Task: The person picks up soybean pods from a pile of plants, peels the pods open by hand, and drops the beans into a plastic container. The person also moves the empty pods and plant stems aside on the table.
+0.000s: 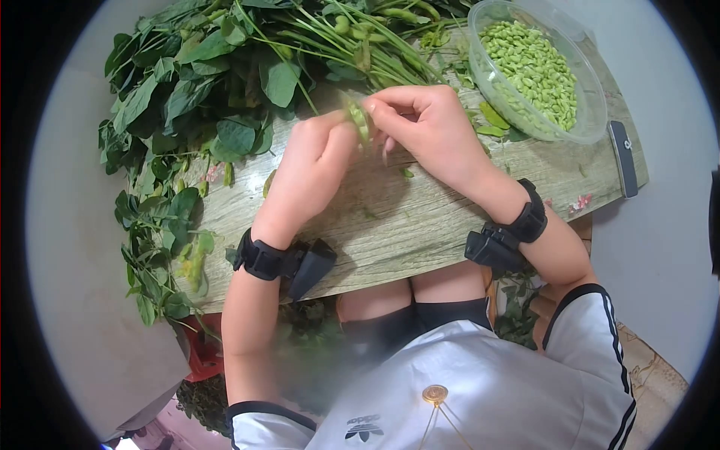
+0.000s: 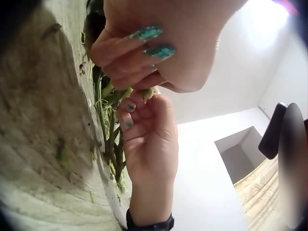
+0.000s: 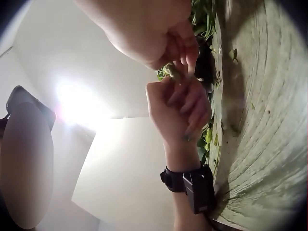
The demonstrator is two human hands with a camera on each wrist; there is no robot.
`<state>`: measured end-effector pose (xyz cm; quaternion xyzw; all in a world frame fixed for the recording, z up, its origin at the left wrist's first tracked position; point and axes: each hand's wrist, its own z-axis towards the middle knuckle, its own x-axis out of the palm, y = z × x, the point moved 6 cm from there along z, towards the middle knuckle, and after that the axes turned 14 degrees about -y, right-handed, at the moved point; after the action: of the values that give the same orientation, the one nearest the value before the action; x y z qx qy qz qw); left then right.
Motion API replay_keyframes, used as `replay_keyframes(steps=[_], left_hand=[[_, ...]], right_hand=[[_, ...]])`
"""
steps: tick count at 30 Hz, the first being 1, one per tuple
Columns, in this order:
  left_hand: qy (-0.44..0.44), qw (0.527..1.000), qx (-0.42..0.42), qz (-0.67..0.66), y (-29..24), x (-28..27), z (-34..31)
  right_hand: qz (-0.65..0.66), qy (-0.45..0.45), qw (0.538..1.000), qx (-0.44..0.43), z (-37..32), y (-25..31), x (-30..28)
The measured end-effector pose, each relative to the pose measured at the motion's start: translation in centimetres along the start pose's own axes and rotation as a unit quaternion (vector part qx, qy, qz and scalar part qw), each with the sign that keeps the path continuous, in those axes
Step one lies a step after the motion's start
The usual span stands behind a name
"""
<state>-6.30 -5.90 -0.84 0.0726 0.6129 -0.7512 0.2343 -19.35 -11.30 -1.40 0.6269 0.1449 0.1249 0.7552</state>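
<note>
A green bean pod [image 1: 358, 121], a little blurred, is between both hands above the table. My left hand [image 1: 315, 159] pinches it from the left with curled fingers. The thumb and index finger of my right hand [image 1: 435, 129] pinch its other side. In the left wrist view the pod [image 2: 148, 94] shows between the fingertips of the two hands, and the nails are painted glittery green. From the right wrist, the pod [image 3: 170, 70] appears just above the curled left fingers. Part of the pod is hidden by the fingers.
Leafy bean plants [image 1: 217, 67] with pods and stems heap along the back and left of the wooden table [image 1: 375, 247]. A clear plastic tub [image 1: 596, 112] of shelled green beans [image 1: 529, 71] stands back right, beside a dark flat slab [image 1: 624, 159]. Loose pods [image 1: 492, 118] lie near the tub.
</note>
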Motion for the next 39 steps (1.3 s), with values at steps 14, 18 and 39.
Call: replay_keyframes(steps=[14, 18, 39], left_hand=[[-0.030, 0.964, -0.194, -0.180, 1.0, -0.2, -0.5], [-0.012, 0.970, -0.191, -0.147, 1.7, 0.1, -0.6], [-0.023, 0.998, -0.046, -0.042, 1.8, 0.4, 0.1]], right_hand=[[-0.243, -0.090, 0.895, -0.363, -1.4, 3.7, 0.0], [-0.196, -0.078, 0.917, -0.338, -1.3, 3.1, 0.1], [-0.110, -0.032, 0.989, -0.090, -0.3, 1.8, -0.9]])
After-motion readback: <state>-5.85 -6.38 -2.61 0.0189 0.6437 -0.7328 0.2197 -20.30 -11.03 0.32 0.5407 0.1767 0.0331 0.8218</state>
